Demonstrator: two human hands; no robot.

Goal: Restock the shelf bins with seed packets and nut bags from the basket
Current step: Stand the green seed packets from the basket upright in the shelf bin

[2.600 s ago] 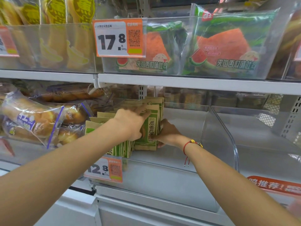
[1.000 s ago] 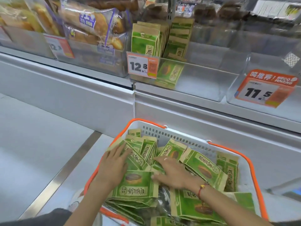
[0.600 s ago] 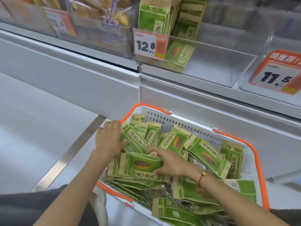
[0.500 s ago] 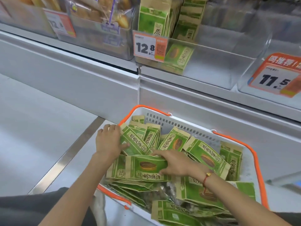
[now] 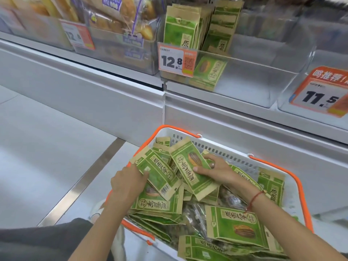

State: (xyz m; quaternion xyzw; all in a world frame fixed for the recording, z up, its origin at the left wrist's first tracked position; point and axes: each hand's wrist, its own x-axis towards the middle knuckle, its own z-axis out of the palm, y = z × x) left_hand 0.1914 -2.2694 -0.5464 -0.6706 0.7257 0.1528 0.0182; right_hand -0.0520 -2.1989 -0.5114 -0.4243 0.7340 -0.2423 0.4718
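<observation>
A white basket with an orange rim (image 5: 299, 187) sits low in front of me, full of green and brown seed packets, with clear nut bags (image 5: 231, 201) underneath. My left hand (image 5: 128, 182) grips one seed packet (image 5: 160, 176) by its left edge. My right hand (image 5: 216, 171) holds a second seed packet (image 5: 192, 166), thumb on its face and fingers behind its right edge. Both packets are raised a little above the heap. Up on the shelf, the clear seed bin (image 5: 244, 81) with a 12.8 price tag (image 5: 177, 60) holds upright packets at its left end.
A clear bin of bagged bread (image 5: 120, 25) stands left of the seed bin. To the right is another clear bin (image 5: 327, 59) with an 11.5 tag. A white shelf front (image 5: 244, 125) runs behind the basket. Grey floor with a metal strip (image 5: 79, 185) lies to the left.
Earlier both hands were up at the shelf bin, then came down into the basket. In the last half second each hand has taken hold of a packet and raised it off the heap.
</observation>
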